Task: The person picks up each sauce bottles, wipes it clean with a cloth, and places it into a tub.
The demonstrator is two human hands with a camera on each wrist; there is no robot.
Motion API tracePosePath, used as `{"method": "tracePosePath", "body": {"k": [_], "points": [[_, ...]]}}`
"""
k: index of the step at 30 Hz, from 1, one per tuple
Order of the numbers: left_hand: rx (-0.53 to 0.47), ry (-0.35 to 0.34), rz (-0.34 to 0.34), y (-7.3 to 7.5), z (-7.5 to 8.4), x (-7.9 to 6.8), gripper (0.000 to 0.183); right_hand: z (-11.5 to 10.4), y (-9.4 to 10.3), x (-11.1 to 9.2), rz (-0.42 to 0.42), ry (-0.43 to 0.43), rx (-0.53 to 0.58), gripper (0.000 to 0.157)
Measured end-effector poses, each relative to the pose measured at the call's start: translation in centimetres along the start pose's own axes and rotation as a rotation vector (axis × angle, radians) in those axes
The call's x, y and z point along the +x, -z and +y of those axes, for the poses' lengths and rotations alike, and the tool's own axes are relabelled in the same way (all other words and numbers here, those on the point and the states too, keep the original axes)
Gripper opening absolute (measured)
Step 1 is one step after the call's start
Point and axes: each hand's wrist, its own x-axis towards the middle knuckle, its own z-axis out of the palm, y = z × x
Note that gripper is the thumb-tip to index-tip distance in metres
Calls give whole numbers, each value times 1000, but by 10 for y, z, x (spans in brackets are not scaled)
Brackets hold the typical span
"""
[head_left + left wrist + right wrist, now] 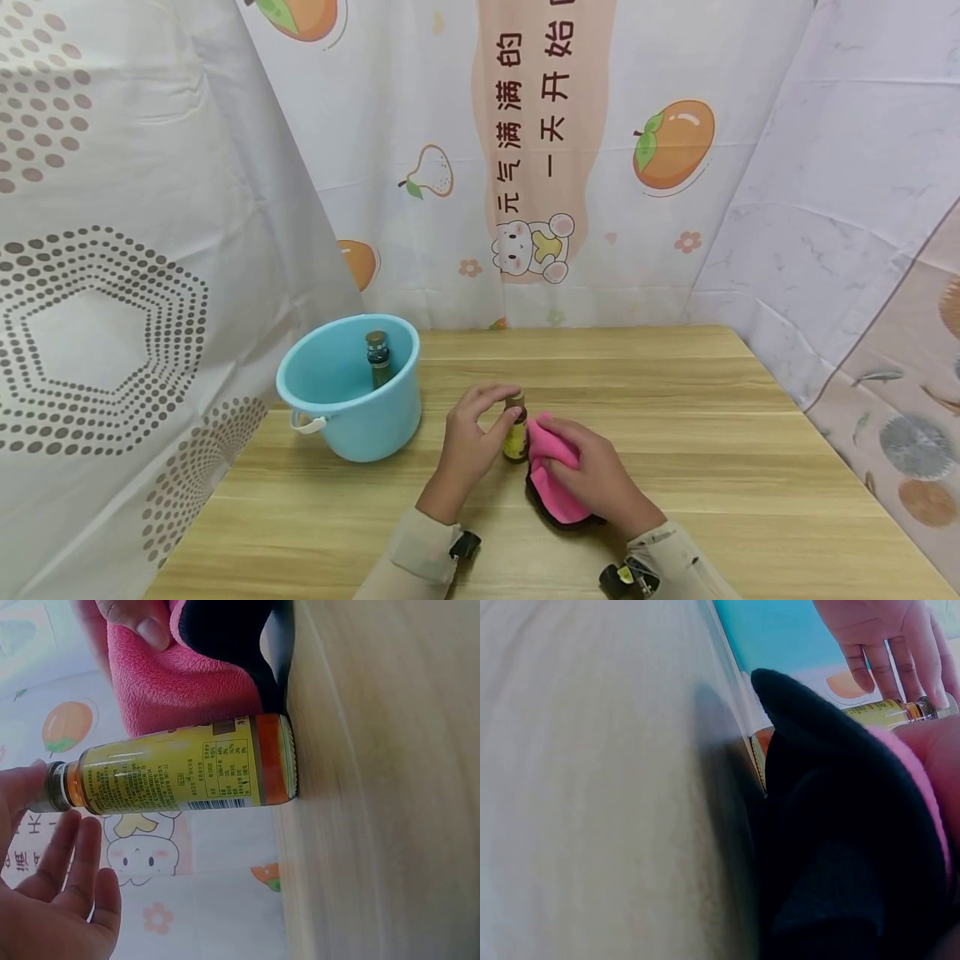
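Note:
A small glass bottle (516, 442) with a yellow label and a dull gold cap stands upright on the wooden table. My left hand (468, 437) pinches its cap (54, 787) between thumb and forefinger, the other fingers loosely spread in the left wrist view. To the bottle's right, my right hand (600, 477) grips a pink cloth (558, 498) with a black underside. The cloth (176, 686) lies against the bottle's label side. Its black side (840, 825) fills much of the right wrist view and hides the lower part of the bottle (877, 714).
A light blue bucket (375, 427) with a white handle grip stands at the left of the table (720, 467). Inside it is another capped bottle (379, 360), leaning on the wall. Printed curtains (420, 100) hang behind the table and on both sides.

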Motion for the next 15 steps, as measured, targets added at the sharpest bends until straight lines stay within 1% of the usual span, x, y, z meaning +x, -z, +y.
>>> {"method": "tracePosePath", "body": {"k": [7,15], "points": [[-2,15,-15,1,-1,0,26,-3,1,1,17,38,2,58],[-7,33,-39,2,-1,1,26,-4,2,1,78,104,36,60]]}}
